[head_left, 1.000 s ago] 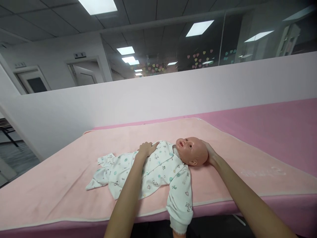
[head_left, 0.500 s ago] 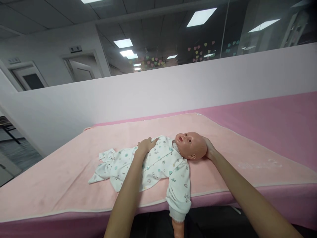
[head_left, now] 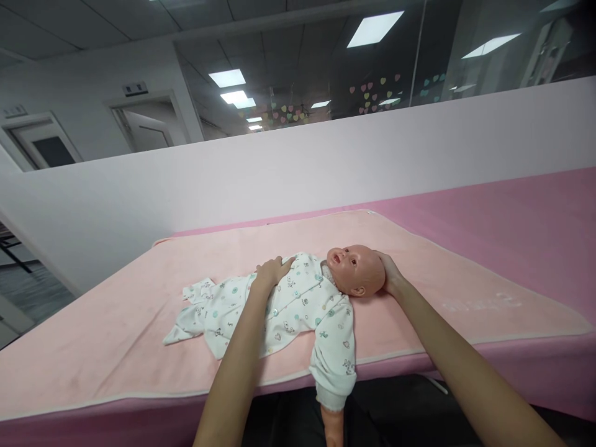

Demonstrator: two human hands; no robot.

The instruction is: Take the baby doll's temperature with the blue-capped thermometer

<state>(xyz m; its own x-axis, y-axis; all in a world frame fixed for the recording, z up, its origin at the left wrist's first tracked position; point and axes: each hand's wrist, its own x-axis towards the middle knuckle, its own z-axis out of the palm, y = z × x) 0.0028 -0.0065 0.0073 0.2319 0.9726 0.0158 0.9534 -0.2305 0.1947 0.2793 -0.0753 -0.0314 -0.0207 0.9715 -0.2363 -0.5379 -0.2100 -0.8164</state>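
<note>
Doll (head_left: 302, 304): spread left hand (head_left: 274, 272) atop, right (head_left: 391, 274) cupping head (head_left: 357, 270).

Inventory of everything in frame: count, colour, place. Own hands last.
Doll: 1, brownish pink, centre
Outfit: 1, printed white, on doll
Blanket: 1, peach, under doll
Sheet: 1, pink, under blanket
Partition: 1, white, behind sheet
Glass: count unclear, dark, above partition
Hearts: many, mixed colours, on glass
Lights: several, white, upper view
Doors: 2, white, upper left
Signs: 2, grey, above doors
Floor: 1, grey, far left
Furniture: count unclear, dark, left edge
Left hand: 1, bare, on outfit
Right hand: 1, bare, at doll's head
</note>
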